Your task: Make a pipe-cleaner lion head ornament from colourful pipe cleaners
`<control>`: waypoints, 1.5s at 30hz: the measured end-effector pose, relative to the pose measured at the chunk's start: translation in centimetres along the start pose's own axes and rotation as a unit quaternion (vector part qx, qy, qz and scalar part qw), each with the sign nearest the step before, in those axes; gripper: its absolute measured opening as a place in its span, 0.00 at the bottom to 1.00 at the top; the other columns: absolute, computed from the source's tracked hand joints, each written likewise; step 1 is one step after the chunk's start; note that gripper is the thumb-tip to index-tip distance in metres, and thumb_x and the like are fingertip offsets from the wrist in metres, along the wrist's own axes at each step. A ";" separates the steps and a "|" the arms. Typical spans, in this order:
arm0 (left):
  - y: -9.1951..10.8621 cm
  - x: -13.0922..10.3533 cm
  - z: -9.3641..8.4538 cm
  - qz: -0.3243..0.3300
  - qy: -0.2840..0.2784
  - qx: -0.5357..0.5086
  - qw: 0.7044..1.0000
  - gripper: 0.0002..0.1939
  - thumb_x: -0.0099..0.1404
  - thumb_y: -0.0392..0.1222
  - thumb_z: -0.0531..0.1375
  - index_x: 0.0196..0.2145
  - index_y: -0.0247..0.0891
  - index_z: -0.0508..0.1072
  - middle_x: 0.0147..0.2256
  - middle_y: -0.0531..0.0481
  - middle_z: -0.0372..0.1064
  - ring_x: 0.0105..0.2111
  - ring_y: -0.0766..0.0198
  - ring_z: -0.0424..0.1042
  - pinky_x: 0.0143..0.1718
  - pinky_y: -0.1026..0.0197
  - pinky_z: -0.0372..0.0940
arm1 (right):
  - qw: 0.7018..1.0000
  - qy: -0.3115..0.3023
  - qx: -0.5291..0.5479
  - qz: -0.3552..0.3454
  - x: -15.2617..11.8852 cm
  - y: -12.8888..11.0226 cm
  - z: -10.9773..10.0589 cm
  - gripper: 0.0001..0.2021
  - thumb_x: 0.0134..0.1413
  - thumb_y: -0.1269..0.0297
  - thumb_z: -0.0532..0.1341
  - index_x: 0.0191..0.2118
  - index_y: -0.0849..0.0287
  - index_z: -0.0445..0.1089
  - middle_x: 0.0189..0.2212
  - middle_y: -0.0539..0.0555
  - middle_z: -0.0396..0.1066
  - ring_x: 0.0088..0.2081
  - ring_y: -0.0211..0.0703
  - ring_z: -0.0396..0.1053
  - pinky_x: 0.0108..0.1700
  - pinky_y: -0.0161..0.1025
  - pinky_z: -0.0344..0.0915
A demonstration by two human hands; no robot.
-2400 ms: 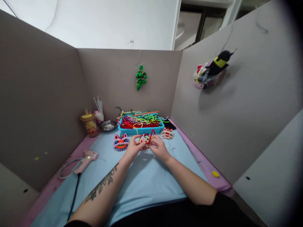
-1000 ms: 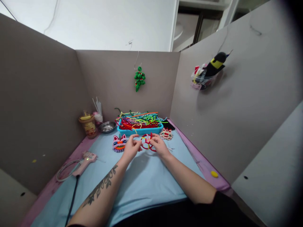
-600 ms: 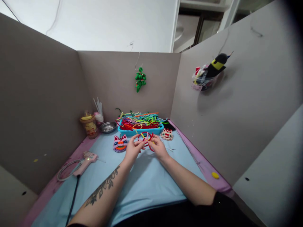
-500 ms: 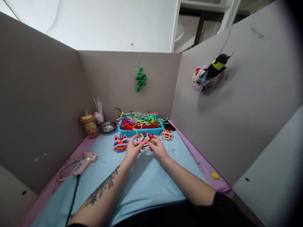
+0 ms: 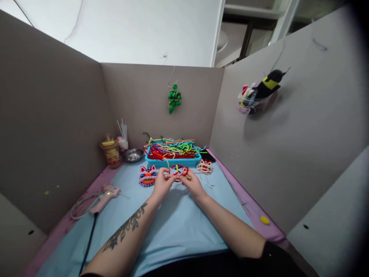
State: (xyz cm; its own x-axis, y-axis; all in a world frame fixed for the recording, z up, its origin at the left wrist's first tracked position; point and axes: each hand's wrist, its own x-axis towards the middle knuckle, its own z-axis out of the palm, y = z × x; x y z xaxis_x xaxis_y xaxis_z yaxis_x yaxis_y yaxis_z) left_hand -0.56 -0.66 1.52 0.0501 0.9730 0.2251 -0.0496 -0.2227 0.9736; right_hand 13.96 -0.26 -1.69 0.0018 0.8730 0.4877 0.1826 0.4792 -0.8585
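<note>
Both my hands pinch a rounded frame of bent pipe cleaners (image 5: 179, 168) in red, pink and yellow, raised a little over the blue cloth. My left hand (image 5: 164, 182) has its fingers closed on the left side of the frame. On the lower right side, my right hand (image 5: 191, 182) grips it with thumb and fingers. A purple and orange pipe-cleaner animal face (image 5: 147, 176) with pink ears lies beside my left hand. A cream and red pipe-cleaner face (image 5: 205, 167) lies beyond my right hand. My fingers hide part of the frame.
Behind my hands stands a blue tray (image 5: 173, 162) heaped with pipe cleaners. A pink glue gun (image 5: 105, 198) with its cord lies at left. A metal bowl (image 5: 133, 155) and a lidded jar (image 5: 112, 154) stand at the back left. Grey panels (image 5: 158, 92) enclose the table.
The pipe-cleaner frame has turned in my fingers, so its rounded outline with the yellow strip shows more clearly. Both hands still hold it. The whole view has shifted slightly.
</note>
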 end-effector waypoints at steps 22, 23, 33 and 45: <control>-2.1 0.3 -0.1 0.025 -0.070 0.041 0.996 0.24 0.50 0.50 0.64 0.39 0.37 0.59 0.19 0.62 0.60 0.16 0.74 0.59 0.20 0.70 0.53 | 0.986 -0.007 0.142 0.084 0.1 2.0 0.3 0.15 0.45 0.51 0.62 0.29 0.61 0.72 0.26 0.52 0.68 0.30 0.40 0.63 0.34 0.36 0.60; -2.1 0.2 -0.1 0.024 -0.073 0.040 0.996 0.25 0.50 0.50 0.64 0.40 0.37 0.59 0.19 0.61 0.61 0.17 0.73 0.60 0.21 0.70 0.54 | 0.987 -0.007 0.137 0.079 0.1 2.0 0.2 0.15 0.45 0.52 0.62 0.28 0.61 0.71 0.26 0.52 0.68 0.31 0.40 0.63 0.34 0.36 0.60; -0.7 -0.3 0.1 -0.029 -0.060 0.029 0.997 0.28 0.47 0.48 0.66 0.42 0.36 0.59 0.18 0.59 0.65 0.16 0.72 0.62 0.19 0.69 0.55 | 0.996 -0.013 0.067 0.053 0.1 1.8 -0.1 0.15 0.45 0.51 0.61 0.29 0.60 0.71 0.28 0.52 0.69 0.32 0.41 0.65 0.36 0.37 0.61; -1.9 0.3 -0.1 -0.048 -0.049 -0.017 0.998 0.30 0.44 0.52 0.67 0.40 0.37 0.60 0.17 0.60 0.64 0.14 0.74 0.58 0.17 0.70 0.51 | 0.999 0.037 -0.006 0.020 0.2 1.1 -0.5 0.13 0.45 0.53 0.61 0.24 0.59 0.70 0.38 0.55 0.66 0.45 0.47 0.63 0.48 0.41 0.59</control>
State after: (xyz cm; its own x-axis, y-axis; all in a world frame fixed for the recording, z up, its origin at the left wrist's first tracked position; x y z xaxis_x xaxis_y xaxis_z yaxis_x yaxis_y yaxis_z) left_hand -0.55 0.10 -0.29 0.1526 0.9790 0.1354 -0.0728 -0.1255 0.9894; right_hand 14.63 0.41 -2.48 0.0813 0.8824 0.4633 0.1923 0.4422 -0.8760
